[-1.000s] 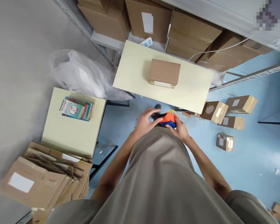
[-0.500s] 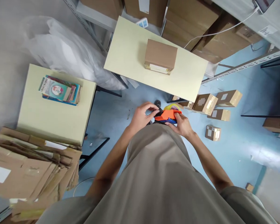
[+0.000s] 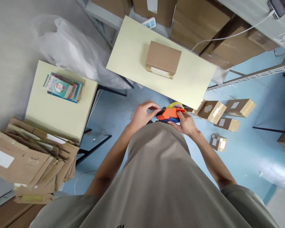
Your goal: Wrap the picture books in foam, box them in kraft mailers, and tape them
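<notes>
A tape dispenser (image 3: 169, 113), orange and blue with a roll of yellow tape in it, is held close in front of my body. My right hand (image 3: 185, 123) grips its right side, the thumb and fingers closed around it. At its left end, my left hand (image 3: 145, 113) has thumb and forefinger pinched together; whether tape lies between those fingertips is too small to make out. Beyond both hands, a closed cardboard box (image 3: 163, 58) sits on a pale yellow table (image 3: 125, 47).
A stack of books (image 3: 63, 88) lies on a second pale table (image 3: 61, 118) at left, with flattened cartons (image 3: 35, 158) nearby. Several small boxes (image 3: 211, 110) stand on the blue floor at right. A white cable (image 3: 232, 36) hangs from a phone (image 3: 281, 7) by the shelf.
The view has shifted slightly. My right hand still grips the tape dispenser, and my left hand stays pinched at its left end, with little movement of either.
</notes>
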Tool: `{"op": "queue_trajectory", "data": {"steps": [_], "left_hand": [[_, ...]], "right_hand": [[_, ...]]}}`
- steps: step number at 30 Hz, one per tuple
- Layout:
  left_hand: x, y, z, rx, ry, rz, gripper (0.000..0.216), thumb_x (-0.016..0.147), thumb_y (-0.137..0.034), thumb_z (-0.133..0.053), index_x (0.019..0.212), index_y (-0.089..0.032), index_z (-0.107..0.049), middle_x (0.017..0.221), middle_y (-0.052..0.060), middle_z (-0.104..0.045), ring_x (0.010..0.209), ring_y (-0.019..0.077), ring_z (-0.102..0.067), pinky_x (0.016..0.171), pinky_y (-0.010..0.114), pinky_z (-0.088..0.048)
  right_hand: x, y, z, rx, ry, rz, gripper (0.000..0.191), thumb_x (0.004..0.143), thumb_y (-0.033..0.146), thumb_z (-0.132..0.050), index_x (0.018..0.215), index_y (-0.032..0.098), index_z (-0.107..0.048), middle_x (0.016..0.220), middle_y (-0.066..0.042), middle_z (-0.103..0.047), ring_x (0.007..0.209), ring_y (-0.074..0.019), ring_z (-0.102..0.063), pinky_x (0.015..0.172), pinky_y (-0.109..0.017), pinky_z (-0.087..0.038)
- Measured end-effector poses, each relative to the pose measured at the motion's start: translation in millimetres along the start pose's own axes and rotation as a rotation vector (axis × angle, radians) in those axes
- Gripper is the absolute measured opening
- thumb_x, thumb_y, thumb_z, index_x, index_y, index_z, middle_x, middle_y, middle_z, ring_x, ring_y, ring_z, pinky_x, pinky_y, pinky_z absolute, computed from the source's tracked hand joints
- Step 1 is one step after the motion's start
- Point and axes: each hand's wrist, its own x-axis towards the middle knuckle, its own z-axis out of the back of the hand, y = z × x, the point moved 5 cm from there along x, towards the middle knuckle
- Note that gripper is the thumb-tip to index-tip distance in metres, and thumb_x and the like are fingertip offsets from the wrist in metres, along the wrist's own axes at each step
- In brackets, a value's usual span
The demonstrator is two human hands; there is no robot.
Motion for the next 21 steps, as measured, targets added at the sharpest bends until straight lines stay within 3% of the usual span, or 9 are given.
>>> {"op": "queue_trajectory", "data": {"steps": [5, 9, 13, 18, 21], "left_hand": [[37.0, 13.9, -29.0, 0.012, -0.019, 0.038, 0.020, 0.101, -0.043, -0.072, 0.095, -0.025, -0.079, 0.097, 0.005, -0.079, 0.092, 0.0213, -0.074, 0.089, 0.036, -0.061], [69.7, 58.2, -65.7, -0.041, -0.040, 0.118, 0.023, 0.098, -0.046, -0.074, 0.095, -0.024, -0.079, 0.098, 0.006, -0.081, 0.093, 0.0227, -0.075, 0.092, 0.038, -0.061], [93.6, 109.8, -101.3, -0.112, -0.078, 0.248, 0.025, 0.092, -0.047, -0.078, 0.091, -0.023, -0.080, 0.092, 0.006, -0.082, 0.083, 0.0218, -0.073, 0.084, 0.036, -0.061], [117.6, 153.5, -103.0, -0.167, -0.325, 0.359, 0.021, 0.085, -0.042, -0.084, 0.084, -0.022, -0.079, 0.088, 0.005, -0.080, 0.076, 0.0193, -0.067, 0.081, 0.033, -0.058], [143.4, 163.6, -101.6, -0.183, -0.404, 0.344, 0.013, 0.085, -0.034, -0.083, 0.083, -0.022, -0.078, 0.092, 0.006, -0.081, 0.083, 0.0203, -0.068, 0.086, 0.033, -0.057]], "right_hand": [[19.8, -40.5, 14.9, -0.013, 0.069, -0.013, 0.078, 0.106, 0.081, -0.045, 0.146, 0.015, -0.055, 0.114, -0.021, -0.077, 0.106, -0.0411, -0.075, 0.089, -0.049, -0.059], [39.6, -76.0, 26.4, -0.062, 0.201, -0.079, 0.076, 0.107, 0.076, -0.051, 0.153, 0.015, -0.053, 0.114, -0.019, -0.080, 0.098, -0.0391, -0.078, 0.088, -0.045, -0.057], [49.1, -112.9, 42.0, -0.092, 0.301, -0.098, 0.068, 0.109, 0.068, -0.055, 0.154, 0.017, -0.054, 0.123, -0.018, -0.080, 0.102, -0.0384, -0.079, 0.087, -0.042, -0.056], [43.9, -172.5, 61.4, -0.165, 0.352, -0.195, 0.068, 0.107, 0.071, -0.058, 0.148, 0.017, -0.061, 0.106, -0.018, -0.082, 0.098, -0.0405, -0.080, 0.084, -0.042, -0.056], [52.5, -196.0, 67.6, -0.213, 0.297, -0.249, 0.068, 0.108, 0.069, -0.055, 0.151, 0.016, -0.058, 0.116, -0.020, -0.081, 0.104, -0.0418, -0.079, 0.085, -0.044, -0.056]]}}
